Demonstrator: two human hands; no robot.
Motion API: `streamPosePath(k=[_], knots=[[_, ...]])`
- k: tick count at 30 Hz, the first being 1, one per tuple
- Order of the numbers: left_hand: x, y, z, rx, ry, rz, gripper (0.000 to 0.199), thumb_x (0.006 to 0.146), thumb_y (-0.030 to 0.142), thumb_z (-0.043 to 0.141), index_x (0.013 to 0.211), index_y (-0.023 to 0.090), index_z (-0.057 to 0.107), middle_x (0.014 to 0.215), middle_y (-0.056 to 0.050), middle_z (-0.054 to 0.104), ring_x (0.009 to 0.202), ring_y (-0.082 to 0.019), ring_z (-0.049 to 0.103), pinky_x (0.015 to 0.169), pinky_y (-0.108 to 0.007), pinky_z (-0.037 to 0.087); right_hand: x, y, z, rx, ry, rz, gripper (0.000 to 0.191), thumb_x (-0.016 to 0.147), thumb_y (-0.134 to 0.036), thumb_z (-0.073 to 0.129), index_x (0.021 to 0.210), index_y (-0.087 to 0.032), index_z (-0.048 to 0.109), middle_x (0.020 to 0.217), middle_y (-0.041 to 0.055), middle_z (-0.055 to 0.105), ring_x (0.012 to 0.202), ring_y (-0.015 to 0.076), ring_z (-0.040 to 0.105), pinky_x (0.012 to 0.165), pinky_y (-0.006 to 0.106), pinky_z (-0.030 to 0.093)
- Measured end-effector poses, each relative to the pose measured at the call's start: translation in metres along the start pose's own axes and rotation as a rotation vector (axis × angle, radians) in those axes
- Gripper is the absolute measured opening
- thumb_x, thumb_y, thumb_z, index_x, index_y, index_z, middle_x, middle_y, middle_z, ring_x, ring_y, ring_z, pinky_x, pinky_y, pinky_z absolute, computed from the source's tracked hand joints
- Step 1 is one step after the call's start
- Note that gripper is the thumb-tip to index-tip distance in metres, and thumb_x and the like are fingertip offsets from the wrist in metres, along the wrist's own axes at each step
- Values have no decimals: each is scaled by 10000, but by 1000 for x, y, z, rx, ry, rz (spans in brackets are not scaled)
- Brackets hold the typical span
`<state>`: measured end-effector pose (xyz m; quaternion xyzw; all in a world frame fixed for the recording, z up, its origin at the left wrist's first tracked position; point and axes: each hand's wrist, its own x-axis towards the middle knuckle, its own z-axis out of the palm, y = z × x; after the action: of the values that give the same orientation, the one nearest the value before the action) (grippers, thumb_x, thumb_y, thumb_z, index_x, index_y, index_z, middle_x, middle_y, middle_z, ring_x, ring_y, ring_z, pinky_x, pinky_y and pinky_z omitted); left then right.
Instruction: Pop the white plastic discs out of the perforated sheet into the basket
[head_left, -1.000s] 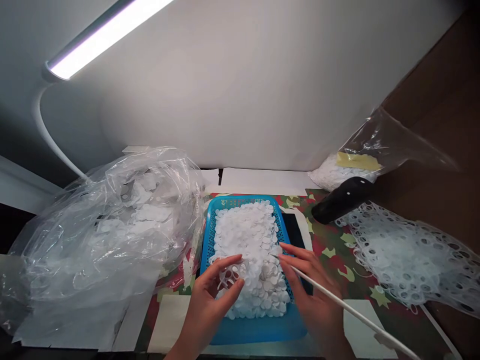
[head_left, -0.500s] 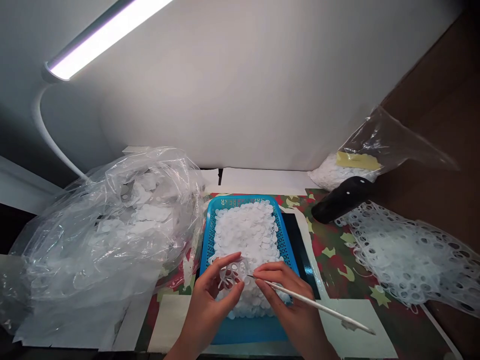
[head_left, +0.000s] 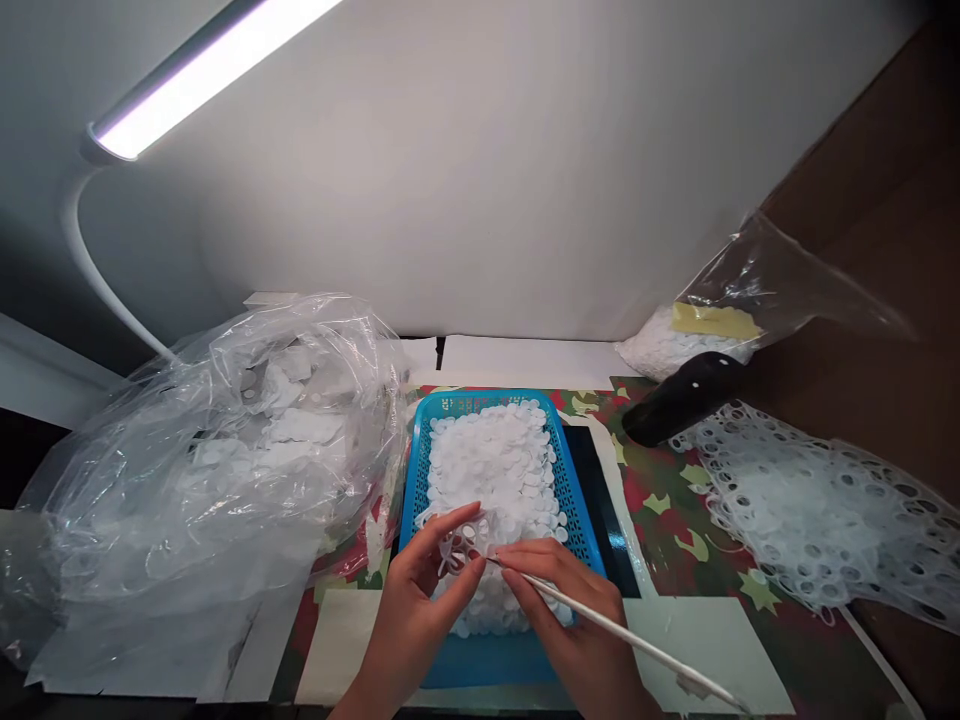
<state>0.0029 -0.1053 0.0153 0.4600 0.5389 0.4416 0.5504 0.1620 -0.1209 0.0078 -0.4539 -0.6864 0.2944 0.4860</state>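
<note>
A small scrap of white perforated sheet (head_left: 457,553) is pinched upright in the left hand (head_left: 420,610), its round holes showing. Just beside it rests the fine tip of a slim white stylus (head_left: 600,625), held in the right hand (head_left: 577,620), its shaft slanting toward the near right. Below them, loose white paper-thin discs (head_left: 491,470) lie heaped, overlapping, in a blue mesh-sided plastic tray (head_left: 417,480).

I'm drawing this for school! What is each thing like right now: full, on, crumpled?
Left hand: pinching a small holed white scrap.
Right hand: holding a thin white pointed stick.
Blue mesh tray: full of white discs.
Clear plastic bag: crumpled, white pieces inside.
Holed white sheet: lying crinkled on the patterned mat.
Desk lamp: lit.
</note>
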Motion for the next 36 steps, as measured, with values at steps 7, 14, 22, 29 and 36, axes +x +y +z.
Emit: streamPosePath(k=[7, 14, 22, 29, 36], knots=[[3, -9, -6, 36, -89, 6, 352, 817, 290, 657, 1167, 257, 632, 1220, -49, 627, 1023, -191, 618, 864, -238, 514, 0, 1, 6, -54, 47, -38, 189, 872, -100, 565, 987, -212, 665, 886, 39, 696, 840, 164, 663, 747, 265, 551], [4, -10, -7, 56, -102, -3, 337, 834, 284, 640, 1170, 271, 626, 1252, -36, 611, 1114, -196, 582, 909, -233, 492, -1, 6, 15, -120, 56, -76, 194, 866, -67, 551, 977, -201, 639, 872, 37, 679, 820, 157, 645, 754, 268, 531], [6, -11, -7, 76, -70, 10, 358, 819, 293, 646, 1172, 243, 631, 1259, -59, 613, 1173, -235, 557, 921, -274, 501, -1, 7, 21, -199, 65, -54, 159, 896, -114, 513, 948, -216, 623, 855, 32, 673, 804, 161, 645, 738, 277, 539], [5, -11, -6, 56, -45, 0, 357, 799, 271, 669, 1155, 267, 642, 1259, -39, 623, 1177, -223, 561, 932, -263, 497, 0, 8, 22, -269, 15, -163, 207, 888, -75, 517, 1029, -196, 610, 973, 68, 684, 910, 174, 637, 810, 308, 554], [6, -12, -7, 64, -33, 5, 355, 802, 261, 665, 1157, 262, 644, 1250, -43, 629, 1181, -227, 558, 948, -274, 489, 0, 12, 24, -302, 12, -145, 205, 889, -84, 509, 1013, -198, 626, 974, 74, 683, 905, 181, 633, 807, 327, 564]])
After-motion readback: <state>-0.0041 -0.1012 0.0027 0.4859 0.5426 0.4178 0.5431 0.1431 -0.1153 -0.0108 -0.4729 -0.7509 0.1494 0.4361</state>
